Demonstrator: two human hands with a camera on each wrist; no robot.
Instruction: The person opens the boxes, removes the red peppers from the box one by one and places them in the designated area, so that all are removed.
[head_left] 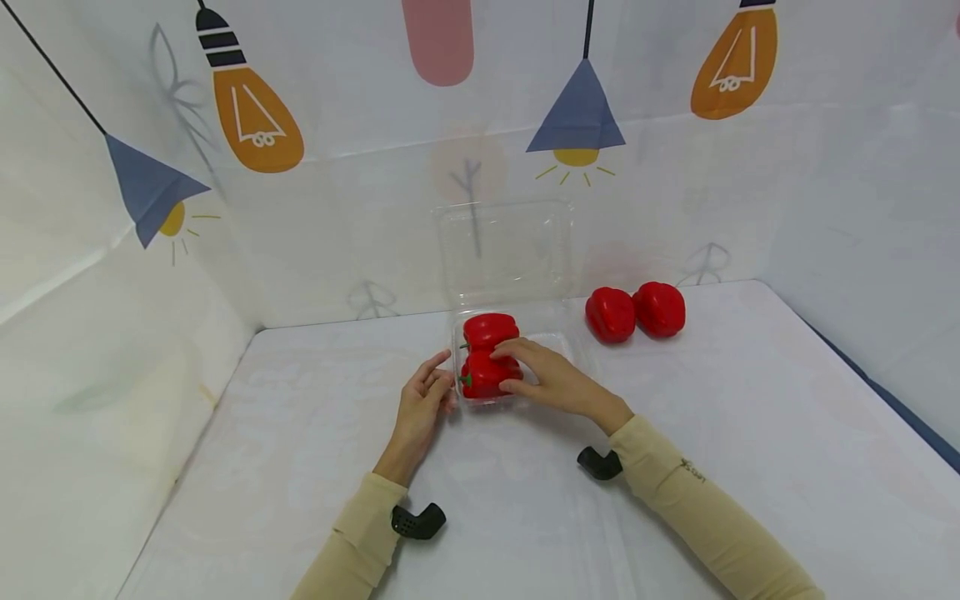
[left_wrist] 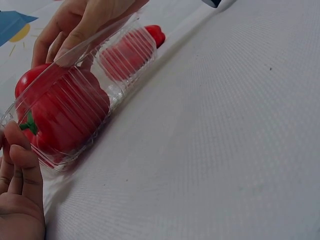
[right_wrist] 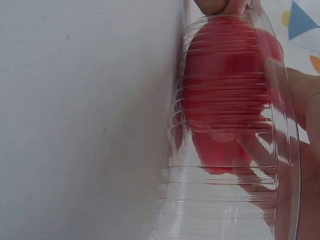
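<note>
A clear plastic clamshell box [head_left: 553, 340] sits on the table with its lid [head_left: 506, 254] raised at the back. Inside, along its left side, are two red bell peppers, a far one [head_left: 489, 329] and a near one [head_left: 484, 377] with a green stem. My right hand [head_left: 553, 379] reaches in from the right and grips the near pepper, fingers over its top and thumb at its side. At the box's left edge is my left hand [head_left: 422, 408], its fingers loosely bent and fingertips right at the rim. Ribbed clear walls stand before the peppers in both wrist views.
Two more red bell peppers, one left [head_left: 610, 315] and one right [head_left: 659, 309], stand side by side at the back right of the white table [head_left: 300, 417]. A white curtain [head_left: 360, 225] printed with lamps and bulbs hangs behind the table.
</note>
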